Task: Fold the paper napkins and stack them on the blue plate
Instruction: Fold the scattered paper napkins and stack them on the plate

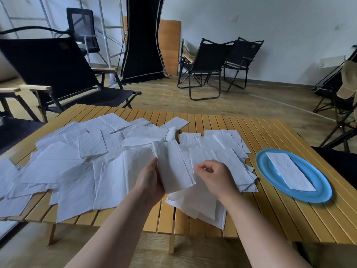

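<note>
A folded paper napkin [172, 167] is held above the table [270, 213], raised and tilted, between both hands. The left hand [149, 179] is curled around the napkin's left edge, with the thumb lying on the front face and the fingers hidden behind the sheet. The right hand [213, 176] is closed in a pinch on the napkin's right edge, thumb and forefinger meeting at the paper, the other fingers curled into the palm. A crease is seen running the length of the held napkin near its right side.

The table is a slatted wooden one. Its left and middle parts are covered by a loose spread of unfolded napkins [81, 167], overlapping at many angles, some overhanging the near-left edge. A smaller overlapping heap of napkins [222, 144] is noted just right of the hands, and a few more sheets [199, 207] lie beneath the forearms at the near edge.

The blue plate [316, 192] is set on the right part of the table, apart from the heap. One folded napkin [289, 171] is laid flat on it, long and narrow, running diagonally across the plate.

Beyond the table, black folding chairs [204, 60] are observed on the wooden floor, a further one [52, 68] just behind the table's left end, and a tall black panel [142, 35] stands against the white wall.
</note>
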Motion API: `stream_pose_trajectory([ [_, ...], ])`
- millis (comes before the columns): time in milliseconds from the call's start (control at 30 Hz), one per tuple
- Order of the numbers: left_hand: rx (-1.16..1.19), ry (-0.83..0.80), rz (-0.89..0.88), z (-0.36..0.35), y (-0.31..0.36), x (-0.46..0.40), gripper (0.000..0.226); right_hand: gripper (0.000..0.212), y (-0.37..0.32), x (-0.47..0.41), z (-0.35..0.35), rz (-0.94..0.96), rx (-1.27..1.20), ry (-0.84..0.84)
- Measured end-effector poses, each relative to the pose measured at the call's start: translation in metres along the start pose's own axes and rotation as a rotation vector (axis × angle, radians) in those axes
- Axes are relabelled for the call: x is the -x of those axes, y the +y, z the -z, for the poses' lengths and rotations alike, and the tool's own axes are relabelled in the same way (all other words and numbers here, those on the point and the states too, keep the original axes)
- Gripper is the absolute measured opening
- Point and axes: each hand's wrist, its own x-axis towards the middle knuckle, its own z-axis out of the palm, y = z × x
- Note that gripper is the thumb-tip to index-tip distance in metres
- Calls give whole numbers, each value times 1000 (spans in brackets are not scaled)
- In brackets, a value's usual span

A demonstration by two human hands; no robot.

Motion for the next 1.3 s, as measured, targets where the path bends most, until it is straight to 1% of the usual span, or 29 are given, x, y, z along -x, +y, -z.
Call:
stream_pose_trajectory([
  [67,-7,4,-5,-2,-1,1,34,12,1,1,-2,-44,-48,-44],
  [133,-13,2,-8,-2,-1,2,33,12,0,1,-4,-61,-58,-54],
  [300,-16,20,1,-2,-2,2,33,9,-3,-1,-5,-21,-57,9],
  [467,-26,-1,13,-3,-1,2,40,20,-2,-1,-7,-68,-81,-60],
  [533,-31,-1,15,-3,0,2,41,20,-1,0,-8,-64,-75,-76],
  [700,-37,29,15,-2,0,1,41,15,-2,0,-8,-28,-114,-49],
  [900,-42,41,8,-2,-1,1,39,18,-1,1,-9,-29,-85,-59],
  [1000,-44,47,12,-2,-2,0,40,13,-2,2,-9,-22,-77,-65],
  [1200,-43,29,10,-2,-2,-1,38,10,-2,2,-8,18,-89,-17],
  [1300,-43,11,20,0,-3,-2,43,11,-1,1,-8,23,-86,9],
])
